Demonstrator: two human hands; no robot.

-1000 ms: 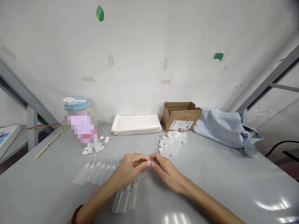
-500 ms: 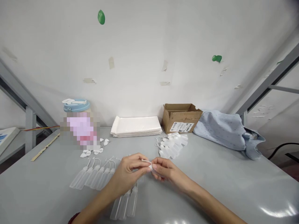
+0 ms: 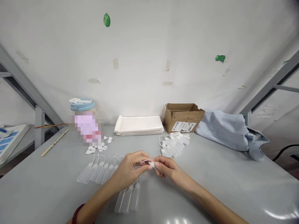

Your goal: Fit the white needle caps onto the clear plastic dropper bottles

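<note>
My left hand pinches a small white cap between thumb and fingers, and a thin pale strap arches over it. My right hand is closed on the other end of the same piece, which looks like a translucent plastic tube; its body is mostly hidden by the fingers. Left of my left hand lies a row of similar translucent tubes with white tops and looped straps. Several more tubes lie below my left wrist.
White-capped tubes are piled before an open cardboard box. Small white pieces lie by a blurred pink item and a blue-lidded container. A white stack, blue cloth and narrow strip rest farther out.
The camera view has shifted slightly, so the scene sits farther right. Both hands stay together on the piece; the strap now arches more visibly over the white cap.
</note>
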